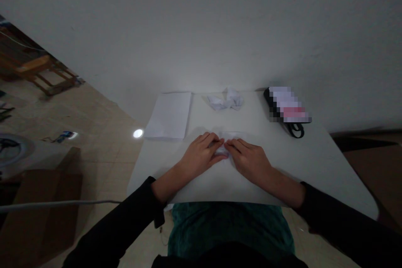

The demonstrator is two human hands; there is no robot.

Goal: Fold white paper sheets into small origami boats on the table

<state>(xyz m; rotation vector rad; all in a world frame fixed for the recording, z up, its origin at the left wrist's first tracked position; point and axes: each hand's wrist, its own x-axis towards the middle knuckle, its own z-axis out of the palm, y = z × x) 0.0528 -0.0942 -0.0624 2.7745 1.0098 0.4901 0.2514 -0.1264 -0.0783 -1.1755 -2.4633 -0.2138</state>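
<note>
A small piece of white paper [233, 134] lies on the white table in front of me, mostly covered by my fingers. My left hand [204, 150] grips its left part, thumb and fingers closed together. From the other side, my right hand [249, 157] pinches the same paper, and the fingertips of both hands nearly meet. How the paper is folded under the fingers cannot be made out. Beyond the hands lie folded white paper shapes [230, 101], close together. To the left rests a stack of white paper sheets [169, 115].
A dark case [273, 104] with a black strap loop stands at the table's back right, its face pixelated. The white table [201, 188] meets a wall [201, 29] behind. A cable [63, 204] crosses at left, above cardboard boxes [40, 209] on the floor.
</note>
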